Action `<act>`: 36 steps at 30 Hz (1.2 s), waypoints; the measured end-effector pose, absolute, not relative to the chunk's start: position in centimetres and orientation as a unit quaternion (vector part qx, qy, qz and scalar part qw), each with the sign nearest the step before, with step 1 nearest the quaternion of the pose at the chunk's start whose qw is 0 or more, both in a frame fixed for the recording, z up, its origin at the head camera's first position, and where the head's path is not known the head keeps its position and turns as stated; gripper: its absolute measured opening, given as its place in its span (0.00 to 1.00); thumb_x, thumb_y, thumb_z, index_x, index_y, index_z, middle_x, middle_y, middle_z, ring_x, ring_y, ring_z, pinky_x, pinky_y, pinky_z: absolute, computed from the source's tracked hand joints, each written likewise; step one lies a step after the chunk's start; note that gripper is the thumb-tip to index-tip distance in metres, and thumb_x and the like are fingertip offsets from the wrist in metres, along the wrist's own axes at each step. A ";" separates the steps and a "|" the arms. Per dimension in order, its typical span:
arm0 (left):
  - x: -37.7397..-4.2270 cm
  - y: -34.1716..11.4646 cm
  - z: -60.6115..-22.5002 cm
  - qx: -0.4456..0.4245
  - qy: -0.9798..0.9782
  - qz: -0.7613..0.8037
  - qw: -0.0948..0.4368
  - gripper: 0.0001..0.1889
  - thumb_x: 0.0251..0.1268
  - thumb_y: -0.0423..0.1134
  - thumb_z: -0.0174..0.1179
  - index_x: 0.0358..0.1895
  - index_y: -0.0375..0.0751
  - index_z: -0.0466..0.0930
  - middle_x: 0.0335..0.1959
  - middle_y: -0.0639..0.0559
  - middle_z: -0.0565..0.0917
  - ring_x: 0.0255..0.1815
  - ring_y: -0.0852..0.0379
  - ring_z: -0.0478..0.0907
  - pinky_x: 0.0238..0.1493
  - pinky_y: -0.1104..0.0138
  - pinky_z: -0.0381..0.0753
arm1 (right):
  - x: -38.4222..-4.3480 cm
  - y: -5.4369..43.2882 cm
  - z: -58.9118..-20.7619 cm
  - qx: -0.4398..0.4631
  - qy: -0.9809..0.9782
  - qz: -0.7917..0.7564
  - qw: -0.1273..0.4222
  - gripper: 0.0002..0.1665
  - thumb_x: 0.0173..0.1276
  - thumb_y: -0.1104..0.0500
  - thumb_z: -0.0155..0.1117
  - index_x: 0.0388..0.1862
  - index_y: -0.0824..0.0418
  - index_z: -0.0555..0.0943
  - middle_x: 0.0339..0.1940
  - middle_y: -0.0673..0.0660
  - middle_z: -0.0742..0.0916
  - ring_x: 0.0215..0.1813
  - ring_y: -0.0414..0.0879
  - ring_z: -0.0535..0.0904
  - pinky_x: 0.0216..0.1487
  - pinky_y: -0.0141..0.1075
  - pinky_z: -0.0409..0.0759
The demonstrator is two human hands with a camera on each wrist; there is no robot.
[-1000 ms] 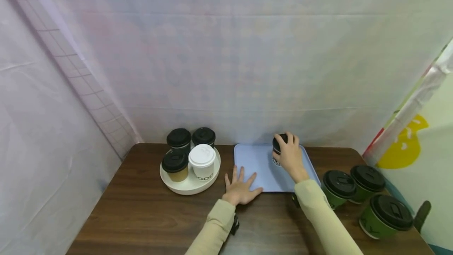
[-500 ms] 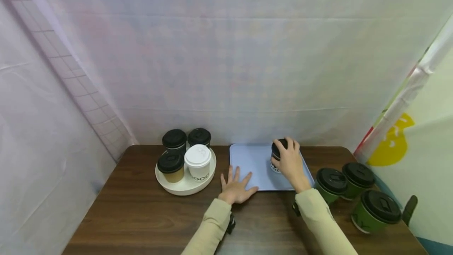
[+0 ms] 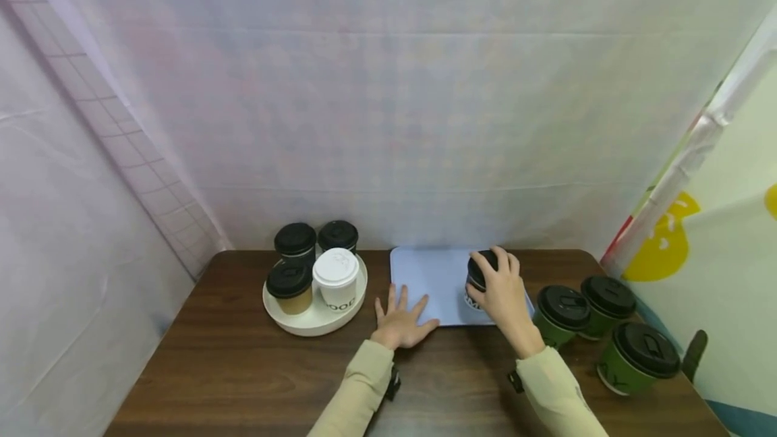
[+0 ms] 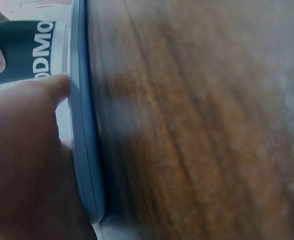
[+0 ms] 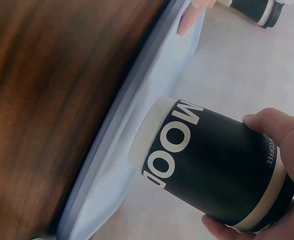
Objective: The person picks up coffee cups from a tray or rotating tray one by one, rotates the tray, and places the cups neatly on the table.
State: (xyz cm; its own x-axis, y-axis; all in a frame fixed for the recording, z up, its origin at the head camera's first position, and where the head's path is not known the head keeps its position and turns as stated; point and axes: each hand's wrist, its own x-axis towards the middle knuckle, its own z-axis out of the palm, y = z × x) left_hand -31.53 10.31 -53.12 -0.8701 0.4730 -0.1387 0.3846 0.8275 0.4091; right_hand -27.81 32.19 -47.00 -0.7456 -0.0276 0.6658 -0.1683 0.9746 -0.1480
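Observation:
A black paper coffee cup (image 3: 477,283) with a black lid stands upright at the right part of the light blue tray (image 3: 427,268). My right hand (image 3: 506,295) grips it from above, fingers and thumb around its upper part. White lettering on the dark cup (image 5: 212,160) shows in the right wrist view; whether its base touches the tray is hard to tell. Fingers spread, my left hand (image 3: 400,326) rests on the tray's front left corner. In the left wrist view, the thumb of that left hand (image 4: 21,150) lies at the tray's rim (image 4: 81,125).
Left of the tray, a round white tray (image 3: 291,328) carries several lidded cups, among them a white cup (image 3: 336,282) and a brown cup (image 3: 295,300). Three green cups with black lids, one a green cup (image 3: 628,366), stand at the table's right. A curtain (image 3: 388,120) hangs behind the table.
My right hand has brought the black coffee cup toward me, nearer the tray's front edge. My left hand has stayed on the tray corner. The head view has shifted slightly.

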 end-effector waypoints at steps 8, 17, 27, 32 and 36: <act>-31.1 10.2 -52.4 0.231 0.949 0.176 0.124 0.37 0.74 0.71 0.43 0.82 0.64 0.57 0.87 0.40 0.46 0.88 0.36 0.31 0.81 0.30 0.37 | -26.0 31.9 -46.3 0.053 -0.934 0.096 0.340 0.39 0.50 0.56 0.86 0.63 0.54 0.82 0.65 0.72 0.77 0.62 0.73 0.74 0.39 0.64 0.85; -31.5 10.3 -53.0 0.226 0.950 0.176 0.125 0.37 0.74 0.71 0.43 0.82 0.65 0.57 0.88 0.40 0.45 0.88 0.36 0.31 0.81 0.30 0.37 | -24.4 31.9 -46.3 0.057 -0.933 0.089 0.343 0.39 0.48 0.56 0.87 0.62 0.54 0.83 0.66 0.73 0.78 0.60 0.73 0.74 0.39 0.63 0.85; -31.9 10.5 -53.9 0.225 0.949 0.186 0.117 0.37 0.74 0.71 0.44 0.82 0.64 0.59 0.87 0.40 0.45 0.88 0.35 0.31 0.80 0.29 0.36 | -22.8 32.0 -47.0 0.061 -0.929 0.082 0.357 0.41 0.46 0.56 0.88 0.62 0.53 0.83 0.64 0.73 0.79 0.59 0.73 0.75 0.42 0.63 0.84; -31.8 10.5 -53.9 0.226 0.948 0.188 0.118 0.37 0.75 0.71 0.43 0.82 0.65 0.57 0.88 0.40 0.44 0.88 0.35 0.30 0.80 0.29 0.35 | -21.8 31.9 -47.2 0.066 -0.926 0.079 0.364 0.42 0.44 0.57 0.89 0.61 0.54 0.83 0.63 0.73 0.79 0.58 0.74 0.75 0.42 0.63 0.85; -31.9 10.5 -53.9 0.228 0.948 0.187 0.118 0.37 0.75 0.71 0.43 0.82 0.65 0.57 0.88 0.40 0.44 0.88 0.35 0.29 0.81 0.29 0.34 | -20.7 31.8 -47.2 0.061 -0.928 0.074 0.361 0.42 0.43 0.57 0.89 0.61 0.53 0.84 0.62 0.73 0.80 0.58 0.74 0.76 0.43 0.63 0.84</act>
